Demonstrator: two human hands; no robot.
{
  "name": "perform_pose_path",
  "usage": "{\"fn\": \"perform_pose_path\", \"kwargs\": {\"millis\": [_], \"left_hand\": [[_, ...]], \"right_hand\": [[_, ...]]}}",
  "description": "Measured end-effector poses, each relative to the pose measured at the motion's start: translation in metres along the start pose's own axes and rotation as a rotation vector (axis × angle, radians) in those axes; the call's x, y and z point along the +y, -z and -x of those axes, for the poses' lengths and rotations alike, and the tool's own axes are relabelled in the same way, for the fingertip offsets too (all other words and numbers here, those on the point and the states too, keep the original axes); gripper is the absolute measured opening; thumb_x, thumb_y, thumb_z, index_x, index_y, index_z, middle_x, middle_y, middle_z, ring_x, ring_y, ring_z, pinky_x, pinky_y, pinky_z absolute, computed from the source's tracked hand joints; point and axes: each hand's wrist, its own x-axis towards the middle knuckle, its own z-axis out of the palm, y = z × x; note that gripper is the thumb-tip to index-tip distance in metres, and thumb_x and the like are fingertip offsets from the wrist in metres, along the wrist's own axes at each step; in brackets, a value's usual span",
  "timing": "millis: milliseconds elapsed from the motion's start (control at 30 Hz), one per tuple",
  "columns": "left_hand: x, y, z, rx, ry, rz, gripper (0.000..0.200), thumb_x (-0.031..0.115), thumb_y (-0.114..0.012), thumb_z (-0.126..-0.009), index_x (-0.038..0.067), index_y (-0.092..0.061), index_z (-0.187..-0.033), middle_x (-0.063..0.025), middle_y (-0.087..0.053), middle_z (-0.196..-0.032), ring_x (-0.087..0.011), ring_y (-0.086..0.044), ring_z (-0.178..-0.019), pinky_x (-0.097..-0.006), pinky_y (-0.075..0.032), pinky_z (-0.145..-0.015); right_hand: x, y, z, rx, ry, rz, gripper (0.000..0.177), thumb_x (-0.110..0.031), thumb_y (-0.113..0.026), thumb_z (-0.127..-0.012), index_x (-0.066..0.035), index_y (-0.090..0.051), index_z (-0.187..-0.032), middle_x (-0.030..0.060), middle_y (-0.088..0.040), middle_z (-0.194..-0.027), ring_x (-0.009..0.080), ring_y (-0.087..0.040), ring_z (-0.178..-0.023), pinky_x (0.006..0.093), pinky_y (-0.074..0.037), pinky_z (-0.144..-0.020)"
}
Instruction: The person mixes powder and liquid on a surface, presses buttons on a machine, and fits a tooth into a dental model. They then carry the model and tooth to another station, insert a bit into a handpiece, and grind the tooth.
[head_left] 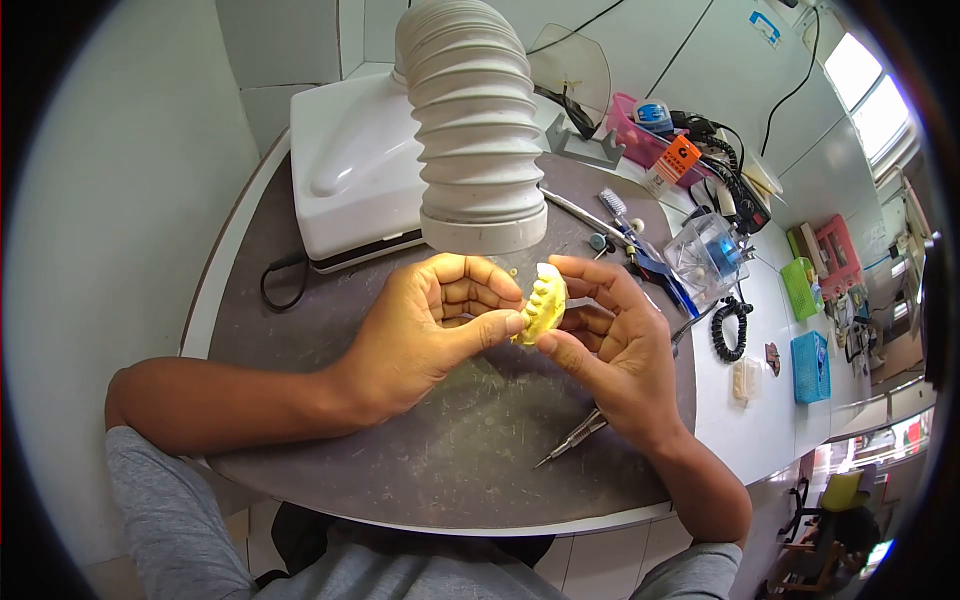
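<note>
A yellow dental model (543, 308) with a row of teeth is held up between my two hands, just below the mouth of a white ribbed hose. My left hand (440, 315) pinches its left side with thumb and fingers. On the other side, my right hand (615, 345) grips it between thumb and index finger, the remaining fingers curled behind. A whitish tooth shows at the model's upper end. Under my right wrist lies a slim metal handpiece (575, 437), partly covered by the hand.
The ribbed hose (480, 130) hangs over the grey bench (400, 470), beside a white machine (355, 170). A brush (615, 205), other tools and a clear plastic box (705, 255) lie at the right. Further off stand a pink bin (640, 135) and a blue basket (810, 367).
</note>
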Motion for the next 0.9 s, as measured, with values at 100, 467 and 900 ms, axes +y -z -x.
{"fn": "perform_pose_path", "kwargs": {"millis": [100, 467, 900], "left_hand": [[0.0004, -0.0004, 0.0, -0.002, 0.013, -0.019, 0.02, 0.005, -0.069, -0.091, -0.001, -0.058, -0.108, -0.0075, -0.065, -0.106, -0.0103, -0.064, -0.097, -0.0244, -0.053, -0.089], [0.0042, 0.0001, 0.0018, -0.035, 0.026, -0.105, 0.019, 0.009, -0.068, -0.093, -0.002, -0.064, -0.107, -0.0071, -0.068, -0.104, -0.0093, -0.065, -0.095, -0.0244, -0.052, -0.087], [0.0008, 0.004, 0.0001, -0.059, 0.056, -0.101, 0.018, 0.007, -0.065, -0.094, -0.004, -0.062, -0.107, -0.0088, -0.067, -0.104, -0.0113, -0.066, -0.093, -0.0261, -0.056, -0.089]], "right_hand": [[0.0009, -0.0005, 0.0001, 0.003, 0.01, 0.012, 0.053, -0.001, -0.072, -0.086, 0.004, -0.049, -0.133, 0.0135, -0.06, -0.122, 0.0148, -0.065, -0.099, 0.0258, -0.055, -0.085], [0.0018, -0.0007, 0.0, 0.005, 0.026, 0.011, 0.051, -0.001, -0.072, -0.087, 0.004, -0.05, -0.133, 0.013, -0.06, -0.121, 0.015, -0.066, -0.101, 0.0262, -0.056, -0.086], [0.0037, -0.0009, 0.0013, -0.002, 0.011, -0.008, 0.049, -0.002, -0.071, -0.088, 0.004, -0.053, -0.134, 0.012, -0.061, -0.119, 0.0148, -0.066, -0.099, 0.0256, -0.057, -0.085]]}}
